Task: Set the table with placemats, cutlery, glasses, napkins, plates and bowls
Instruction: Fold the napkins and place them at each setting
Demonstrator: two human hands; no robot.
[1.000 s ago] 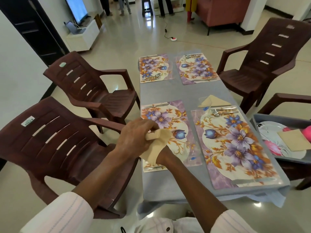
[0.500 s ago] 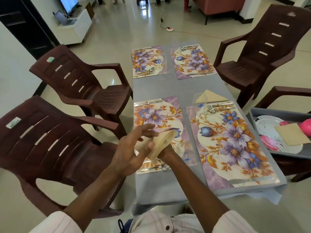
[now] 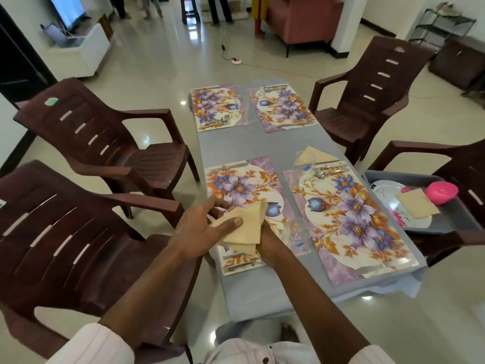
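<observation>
Beige cloth napkin (image 3: 244,227), folded into a triangle, is held just above the near-left floral placemat (image 3: 244,185) on the grey counter (image 3: 262,292). The left hand (image 3: 199,229) pinches it, with the thumb flat on top and the fingers behind its far edge. The right hand (image 3: 266,239) is under the napkin's lower right corner; the cloth hides its fingers, so I cannot tell how far they curl.

A clear glass (image 3: 296,232) is at that placemat's right edge. The near-right floral placemat (image 3: 349,219) carries steel cutlery (image 3: 328,170) at its far end, and a second folded beige napkin (image 3: 317,155) lies just beyond it.

To the right, a grey tray (image 3: 420,229) holds a white flowered plate (image 3: 385,190), a flat beige napkin (image 3: 417,206) and a pink bowl (image 3: 442,191).

A green sticker (image 3: 51,101) sits on the far-left brown plastic chair (image 3: 91,127), and the frame edge cuts off a white label (image 3: 1,203) on the near-left brown plastic chair (image 3: 78,232). No writing can be read on either.
</observation>
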